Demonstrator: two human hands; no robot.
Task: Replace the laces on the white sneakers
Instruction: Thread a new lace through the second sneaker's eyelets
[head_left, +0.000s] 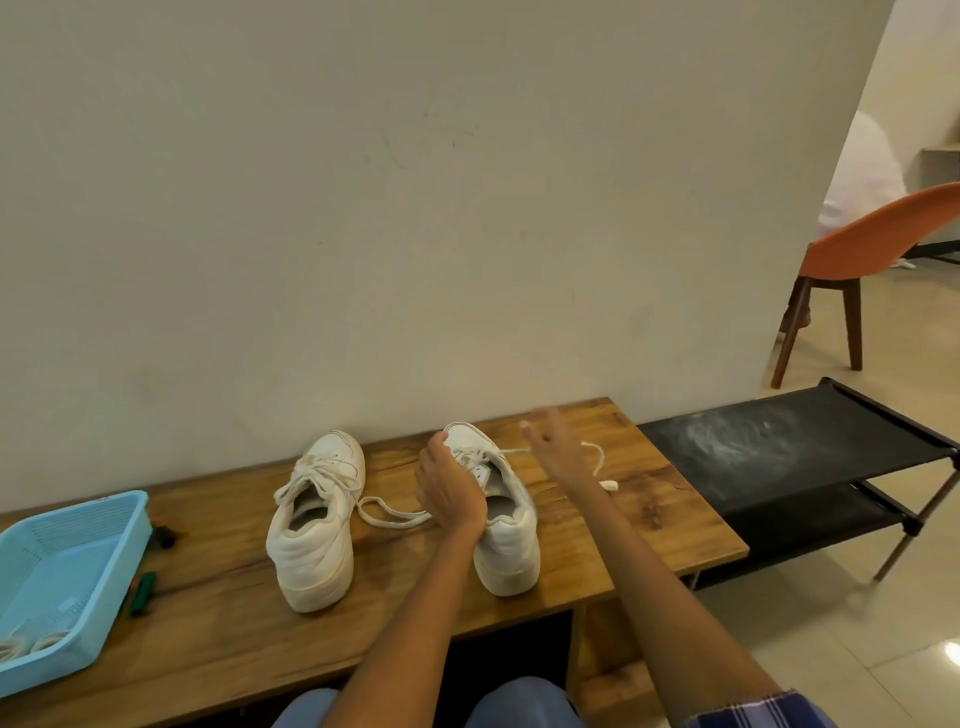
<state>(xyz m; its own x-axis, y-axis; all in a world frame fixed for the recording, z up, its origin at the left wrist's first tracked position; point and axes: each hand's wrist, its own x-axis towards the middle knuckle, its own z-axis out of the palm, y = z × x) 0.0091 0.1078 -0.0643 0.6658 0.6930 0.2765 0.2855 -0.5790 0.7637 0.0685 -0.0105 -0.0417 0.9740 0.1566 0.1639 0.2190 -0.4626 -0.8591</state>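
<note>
Two white sneakers stand on the wooden table (649, 514), heels toward me. The left sneaker (314, 525) is laced, with its lace ends hanging loose. My left hand (449, 491) grips the left side of the right sneaker (506, 525). My right hand (553, 447) is raised beyond that shoe and pinches its white lace (597, 460), which runs from the eyelets out to the right and loops down onto the table. Another loop of lace (387, 512) lies between the two shoes.
A light blue plastic basket (72, 566) at the table's left edge holds bundled white laces (28, 644). Green markers (143, 592) lie beside it. A black fabric shoe rack (800, 447) stands to the right, an orange chair (872, 244) behind it. A wall backs the table.
</note>
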